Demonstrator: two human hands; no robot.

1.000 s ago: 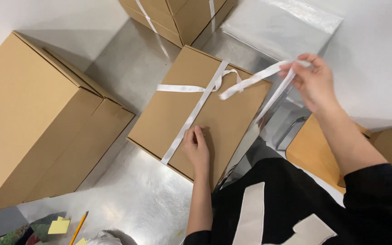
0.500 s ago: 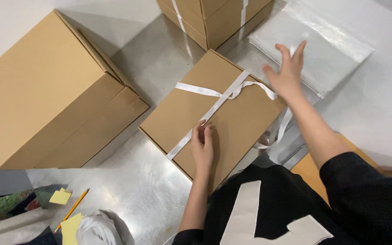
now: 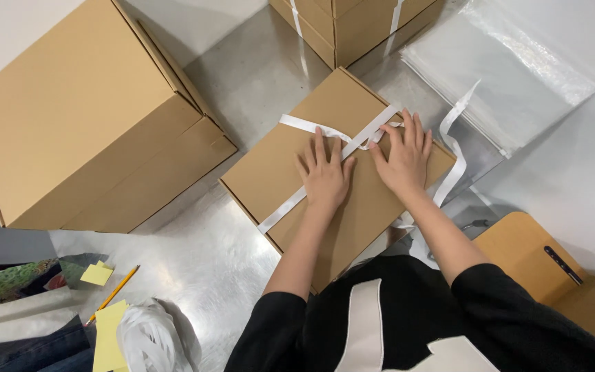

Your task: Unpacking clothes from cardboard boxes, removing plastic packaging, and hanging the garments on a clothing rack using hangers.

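Observation:
A flat brown cardboard box (image 3: 277, 162) lies on the metal table in front of me, with a white ribbon (image 3: 299, 125) crossed over its lid. My left hand (image 3: 325, 176) rests flat on the lid, fingers spread, over the ribbon's long run. Beside it, my right hand (image 3: 402, 157) presses flat next to the ribbon crossing. A loose ribbon end (image 3: 454, 148) trails off the box's right edge. Neither hand grips anything.
A large brown carton (image 3: 84, 117) stands at the left. Another ribbon-tied box (image 3: 352, 24) sits at the back. Clear plastic bags (image 3: 511, 76) lie at the right. A ribbon bundle (image 3: 149, 337), a pencil (image 3: 113, 295) and yellow sticky notes (image 3: 96, 274) are at bottom left.
My right hand let go of the ribbon end it held up and came down flat on the lid. My left hand slid up the box toward the crossing.

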